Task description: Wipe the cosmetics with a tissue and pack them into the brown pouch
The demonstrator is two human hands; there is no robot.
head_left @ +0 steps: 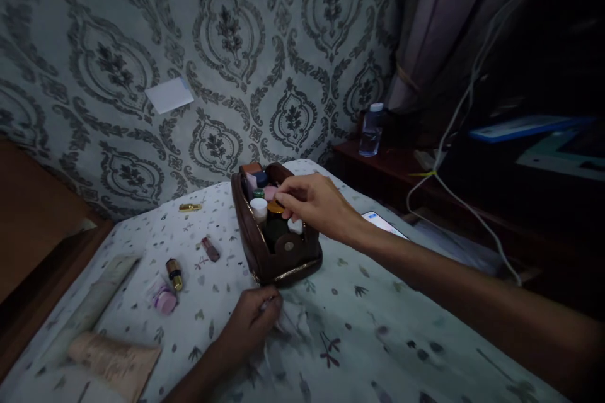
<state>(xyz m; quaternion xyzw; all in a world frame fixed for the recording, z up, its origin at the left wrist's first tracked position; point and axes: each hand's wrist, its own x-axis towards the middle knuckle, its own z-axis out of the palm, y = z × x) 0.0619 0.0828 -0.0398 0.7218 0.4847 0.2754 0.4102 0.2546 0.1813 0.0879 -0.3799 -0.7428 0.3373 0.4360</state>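
Note:
My right hand (312, 201) reaches over an unzipped brown toiletry bag (246, 227), its fingers pinched at the edge of an amber-gold lidded jar (275, 208). Around that jar, inside the bag, are a white-capped container (258, 206), a green cap (258, 192), a dark blue cap (259, 178) and a second white cap (295, 226). Close to the bag's front end, my left hand (253, 318) rests closed on the bed. Something pale shows by its thumb, with creased cloth beside it; what the fingers hold cannot be made out.
Left on the patterned sheet (350, 308) lie a gold tube (190, 207), a small lipstick-like tube (210, 249), a dark bottle with gold (174, 274), a pink-capped jar (164, 300) and a peach squeeze tube (116, 359). Rightward are a phone (382, 225), water bottle (371, 131) and white cable (467, 227).

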